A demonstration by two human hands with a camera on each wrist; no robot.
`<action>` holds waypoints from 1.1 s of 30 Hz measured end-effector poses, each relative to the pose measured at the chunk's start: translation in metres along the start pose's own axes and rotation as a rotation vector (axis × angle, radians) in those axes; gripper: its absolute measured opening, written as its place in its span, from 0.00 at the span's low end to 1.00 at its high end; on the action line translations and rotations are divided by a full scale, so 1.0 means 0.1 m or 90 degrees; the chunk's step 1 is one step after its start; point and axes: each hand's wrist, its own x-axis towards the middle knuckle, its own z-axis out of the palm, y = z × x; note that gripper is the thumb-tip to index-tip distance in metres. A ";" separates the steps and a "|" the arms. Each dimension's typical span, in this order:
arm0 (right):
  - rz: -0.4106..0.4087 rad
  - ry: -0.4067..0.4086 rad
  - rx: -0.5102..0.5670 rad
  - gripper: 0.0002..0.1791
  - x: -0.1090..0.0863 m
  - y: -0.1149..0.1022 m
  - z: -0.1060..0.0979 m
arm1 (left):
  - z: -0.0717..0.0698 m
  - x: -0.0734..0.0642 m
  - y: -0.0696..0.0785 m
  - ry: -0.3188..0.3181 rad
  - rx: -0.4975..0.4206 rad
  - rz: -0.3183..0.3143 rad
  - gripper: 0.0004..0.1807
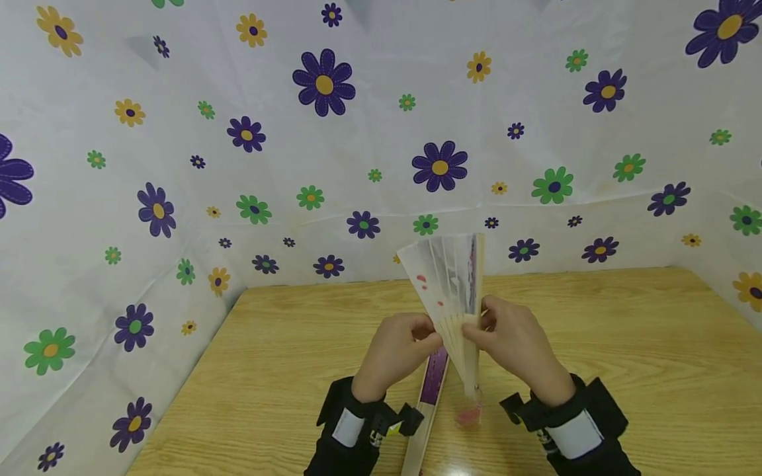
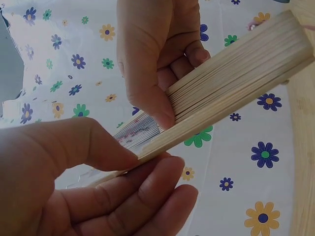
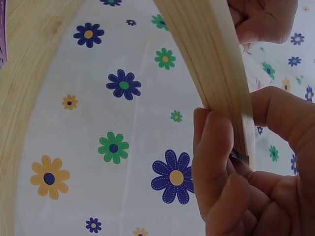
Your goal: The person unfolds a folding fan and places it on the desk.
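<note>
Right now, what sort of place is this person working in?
Probably a staged recording corner: flower-print sheeting rises behind a wood-grain table, and black devices are strapped to both wrists.

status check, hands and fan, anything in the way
Left hand and right hand gripping fan. Fan partly spread. Purple-banded strip on table nearby; nothing seen blocking.

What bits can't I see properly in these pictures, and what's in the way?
- The fan's whole picture: head view, hidden in its folds.
- The near end of the long strip with a purple part: head view, cut off by the bottom edge.
- The pink thing below the fan: head view, too blurry to tell what it is.
- The rest of the purple thing: right wrist view, cut off by the left edge.
</note>
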 end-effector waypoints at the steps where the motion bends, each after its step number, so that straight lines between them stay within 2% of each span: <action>1: -0.001 -0.001 0.001 0.10 0.00 0.00 0.00 | 0.00 0.00 0.00 0.000 -0.004 -0.002 0.09; 6: -0.007 0.005 0.002 0.11 -0.01 0.01 -0.02 | 0.02 0.01 -0.01 -0.001 -0.021 -0.012 0.09; 13: 0.012 0.010 -0.001 0.12 -0.01 0.03 -0.06 | 0.01 0.01 -0.01 0.001 -0.019 -0.020 0.09; 19: 0.004 0.008 0.008 0.11 -0.02 0.02 -0.06 | 0.01 0.00 0.00 -0.004 -0.014 -0.032 0.10; 24: 0.011 0.005 0.025 0.11 -0.02 0.01 -0.06 | 0.01 0.00 -0.02 0.004 -0.006 -0.024 0.09; 33: 0.025 0.031 0.016 0.10 -0.02 0.01 -0.05 | -0.02 0.00 -0.03 0.011 -0.006 -0.015 0.09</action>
